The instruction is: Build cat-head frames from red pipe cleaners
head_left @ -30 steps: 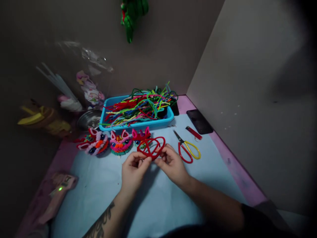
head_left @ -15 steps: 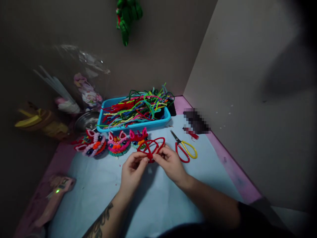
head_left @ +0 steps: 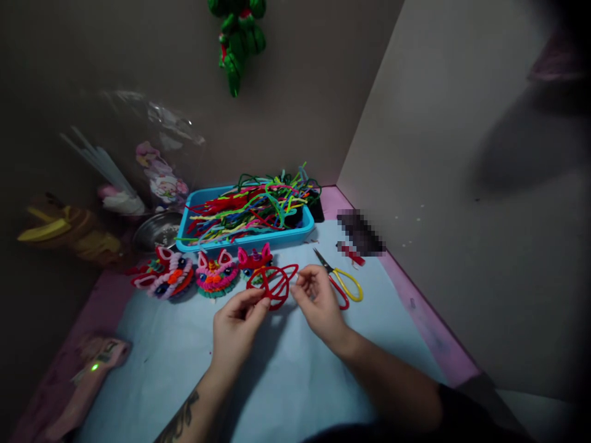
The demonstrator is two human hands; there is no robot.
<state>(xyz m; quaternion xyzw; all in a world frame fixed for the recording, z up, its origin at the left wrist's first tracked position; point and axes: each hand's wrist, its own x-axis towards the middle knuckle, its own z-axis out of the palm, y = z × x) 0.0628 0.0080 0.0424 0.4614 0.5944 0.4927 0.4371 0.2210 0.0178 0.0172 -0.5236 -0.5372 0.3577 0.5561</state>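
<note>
Between the thumb and fingers of my left hand (head_left: 240,320) is a red pipe cleaner shape (head_left: 276,288), bent into several crossing loops and raised above the blue sheet. My right hand (head_left: 319,303) is just to the right of the loops, fingers loosely curled and thumb a little apart; I see nothing held in it. Scissors (head_left: 339,278) with one red and one yellow handle lie just beyond that hand, partly covered by it. Three fuzzy animal heads stand behind the loops: a lilac one (head_left: 170,275), a pink one (head_left: 216,274) and a smaller pink-red one (head_left: 255,258).
A blue tray (head_left: 240,242) full of coloured pipe cleaners stands at the back. Beside it sits a metal bowl (head_left: 157,231). A pink device (head_left: 99,375) with a green light lies at the left. Walls rise behind and on the right; a green ornament (head_left: 236,52) hangs at the back.
My right hand has come off the red loops and moved slightly right. The left hand keeps its hold, and the loops have turned a little. The view has shifted slightly.
</note>
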